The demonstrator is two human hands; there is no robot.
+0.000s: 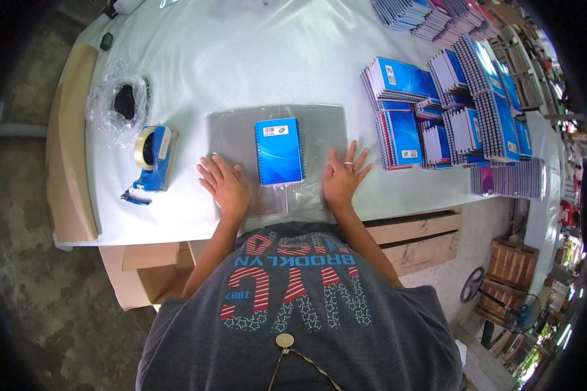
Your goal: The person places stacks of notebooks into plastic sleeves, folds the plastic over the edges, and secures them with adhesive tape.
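Observation:
A blue spiral notebook [280, 151] with a white label near its top lies upright in front of me. Under it is a clear plastic sheet [231, 127], spread flat on the white-covered table [222, 58]. My left hand [224, 187] rests on the sheet's left part, fingers spread, a little apart from the notebook. On the other side my right hand [346, 179], with a ring on one finger, lies with fingers spread at the sheet's right edge. Neither hand holds anything.
At left stand a blue tape dispenser [155, 159], a bunch of clear plastic wrap [104, 107] and a brown cardboard piece [72, 150]. Stacked spiral notebooks [401, 133] fill the right side, with more stacks [430, 19] at the far right. A cardboard box [130, 277] sits below the table's front edge.

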